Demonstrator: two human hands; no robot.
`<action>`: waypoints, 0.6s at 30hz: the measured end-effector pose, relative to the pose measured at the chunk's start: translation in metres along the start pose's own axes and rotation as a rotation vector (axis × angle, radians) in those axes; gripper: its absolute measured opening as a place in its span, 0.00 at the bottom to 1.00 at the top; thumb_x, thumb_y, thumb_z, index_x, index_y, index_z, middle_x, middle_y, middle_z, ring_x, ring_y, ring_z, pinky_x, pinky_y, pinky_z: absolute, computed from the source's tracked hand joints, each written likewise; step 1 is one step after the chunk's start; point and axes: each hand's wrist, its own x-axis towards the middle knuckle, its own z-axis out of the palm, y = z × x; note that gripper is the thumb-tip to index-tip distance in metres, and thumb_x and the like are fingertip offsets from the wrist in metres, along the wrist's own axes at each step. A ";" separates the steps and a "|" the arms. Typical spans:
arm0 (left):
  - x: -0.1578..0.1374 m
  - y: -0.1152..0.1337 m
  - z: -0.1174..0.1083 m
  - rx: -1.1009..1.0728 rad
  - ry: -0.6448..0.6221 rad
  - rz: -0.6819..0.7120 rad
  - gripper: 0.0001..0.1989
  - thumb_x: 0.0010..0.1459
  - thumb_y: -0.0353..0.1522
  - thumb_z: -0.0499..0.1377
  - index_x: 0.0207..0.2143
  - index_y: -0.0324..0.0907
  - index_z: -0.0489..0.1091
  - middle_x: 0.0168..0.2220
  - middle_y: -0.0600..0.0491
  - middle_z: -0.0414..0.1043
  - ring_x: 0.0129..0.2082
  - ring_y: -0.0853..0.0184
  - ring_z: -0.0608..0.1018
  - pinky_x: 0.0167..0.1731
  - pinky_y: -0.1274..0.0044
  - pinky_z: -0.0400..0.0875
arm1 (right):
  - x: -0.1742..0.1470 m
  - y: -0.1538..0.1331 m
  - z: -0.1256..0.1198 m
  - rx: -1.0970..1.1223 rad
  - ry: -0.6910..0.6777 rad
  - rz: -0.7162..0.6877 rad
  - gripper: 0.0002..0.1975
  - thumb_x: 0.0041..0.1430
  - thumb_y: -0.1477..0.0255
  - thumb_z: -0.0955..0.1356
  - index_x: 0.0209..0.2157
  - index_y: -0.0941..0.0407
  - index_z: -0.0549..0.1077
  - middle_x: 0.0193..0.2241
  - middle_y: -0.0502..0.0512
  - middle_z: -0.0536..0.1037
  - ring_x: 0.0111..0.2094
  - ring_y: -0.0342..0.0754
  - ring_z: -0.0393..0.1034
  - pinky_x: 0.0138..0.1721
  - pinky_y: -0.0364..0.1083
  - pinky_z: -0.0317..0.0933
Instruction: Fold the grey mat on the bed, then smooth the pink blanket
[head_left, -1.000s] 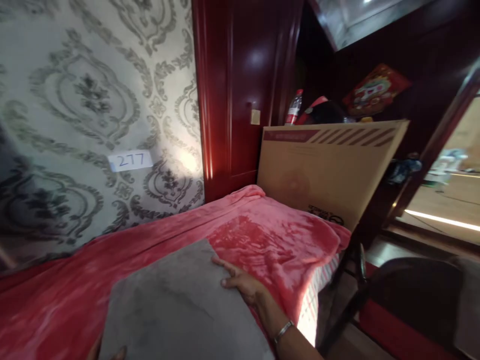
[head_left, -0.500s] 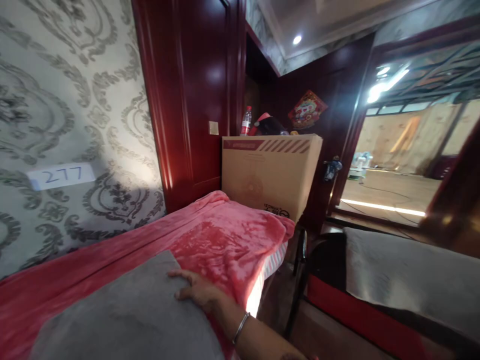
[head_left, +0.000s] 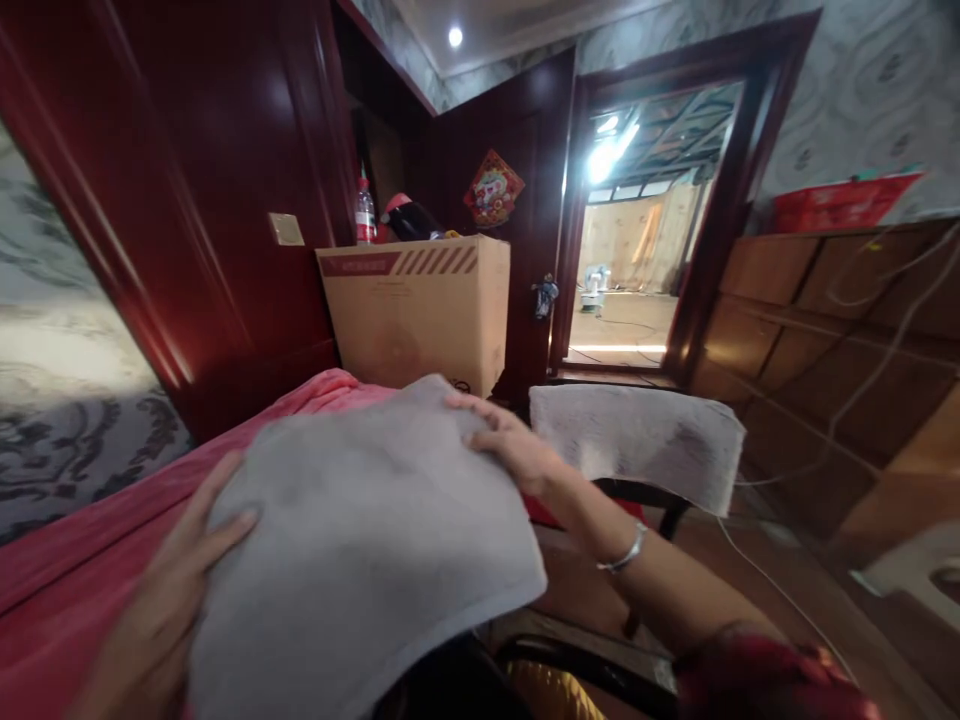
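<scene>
A soft grey cloth [head_left: 367, 530] is spread between my two hands, raised above a red plush blanket [head_left: 82, 570]. On its left edge my left hand [head_left: 176, 570] is closed, thumb on top and fingers along the side, slightly blurred. My right hand [head_left: 510, 440] pinches the far right corner, with the thumb over the upper face and part of the grip hidden. The cloth's near edge hangs free over something dark. Beyond my right hand, a similar grey cloth [head_left: 637, 430] drapes over a chair back.
A large cardboard box [head_left: 405, 310] stands behind the blanket, with a bottle [head_left: 365, 215] on top. An open doorway lies past the dark red door [head_left: 517, 130]. At right, a red basket [head_left: 840, 205] sits on wooden cabinets [head_left: 780, 330], with white cables hanging in front.
The grey cloth has come up off the blanket and moved right. My left hand has entered view and holds its left edge. The view has turned right.
</scene>
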 end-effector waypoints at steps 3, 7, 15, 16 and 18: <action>0.005 0.027 0.089 -0.125 -0.208 0.096 0.42 0.47 0.29 0.69 0.65 0.57 0.66 0.60 0.56 0.74 0.53 0.53 0.79 0.45 0.72 0.79 | -0.032 -0.051 -0.063 -0.127 0.203 -0.119 0.32 0.47 0.75 0.73 0.57 0.49 0.76 0.44 0.52 0.78 0.33 0.45 0.67 0.34 0.46 0.67; 0.032 0.043 0.215 -0.273 -0.596 0.155 0.41 0.51 0.23 0.66 0.67 0.49 0.64 0.60 0.46 0.73 0.54 0.52 0.78 0.50 0.66 0.76 | -0.067 -0.098 -0.143 -0.248 0.460 -0.229 0.32 0.48 0.77 0.73 0.57 0.49 0.76 0.45 0.53 0.78 0.32 0.45 0.68 0.31 0.45 0.66; 0.065 0.013 0.387 -0.254 -0.883 0.117 0.39 0.52 0.19 0.63 0.66 0.41 0.63 0.57 0.40 0.74 0.48 0.56 0.79 0.50 0.66 0.73 | -0.102 -0.115 -0.266 -0.310 0.754 -0.210 0.36 0.47 0.78 0.72 0.60 0.53 0.74 0.35 0.53 0.78 0.25 0.43 0.67 0.25 0.44 0.63; 0.064 0.005 0.398 -0.202 -0.858 0.112 0.38 0.51 0.20 0.63 0.65 0.39 0.64 0.57 0.39 0.74 0.48 0.56 0.79 0.50 0.66 0.73 | -0.104 -0.111 -0.274 -0.298 0.787 -0.158 0.36 0.45 0.79 0.72 0.60 0.53 0.74 0.33 0.53 0.78 0.24 0.43 0.66 0.23 0.44 0.62; 0.062 -0.012 0.413 -0.087 -0.776 0.108 0.35 0.50 0.19 0.63 0.62 0.36 0.67 0.57 0.37 0.74 0.49 0.55 0.79 0.50 0.67 0.72 | -0.108 -0.103 -0.285 -0.265 0.845 -0.058 0.36 0.43 0.80 0.72 0.58 0.54 0.75 0.30 0.52 0.78 0.23 0.44 0.67 0.22 0.43 0.62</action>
